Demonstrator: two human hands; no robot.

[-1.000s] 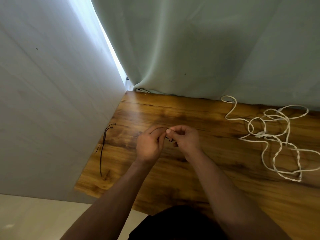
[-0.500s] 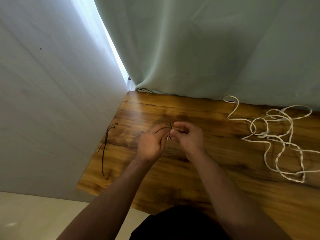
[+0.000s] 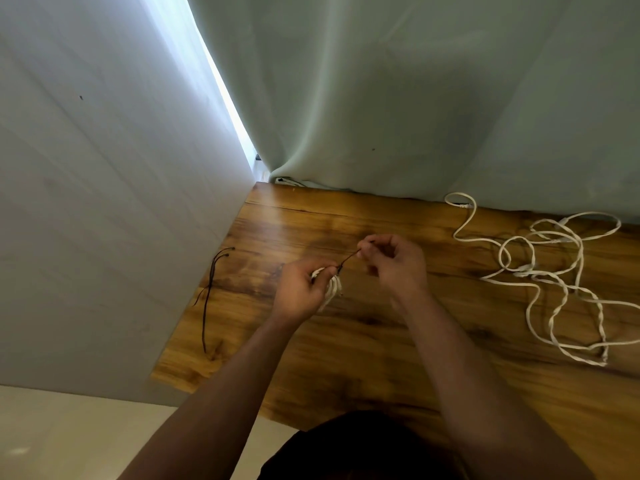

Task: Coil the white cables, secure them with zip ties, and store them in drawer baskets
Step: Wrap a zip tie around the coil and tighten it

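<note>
My left hand (image 3: 300, 289) gripped a small coiled bundle of white cable (image 3: 329, 289), fingers curled round it, just above the tabletop (image 3: 346, 358). My right hand (image 3: 398, 266) pinched the free tail of a dark zip tie (image 3: 349, 258) between thumb and fingertip, and the tie ran taut from the bundle to that pinch. The bundle appeared light and soft, apt to spring loose if the grip slackened. Holding it across the wraps, close to the tie, seemed the sound place. The tie looked thin and slick, best taken near its end. A second white cable (image 3: 524, 268) lay loose and tangled on the tabletop to the right, well apart from both hands; it would likely snag on its own loops when lifted. Several spare zip ties (image 3: 206, 306) lay near the left edge, beside the wall (image 3: 86, 202). A curtain (image 3: 415, 98) hung along the far edge. Open wood lay between the hands and the loose cable, leaving room to draw the tail rightward. No drawer basket was in view.
</note>
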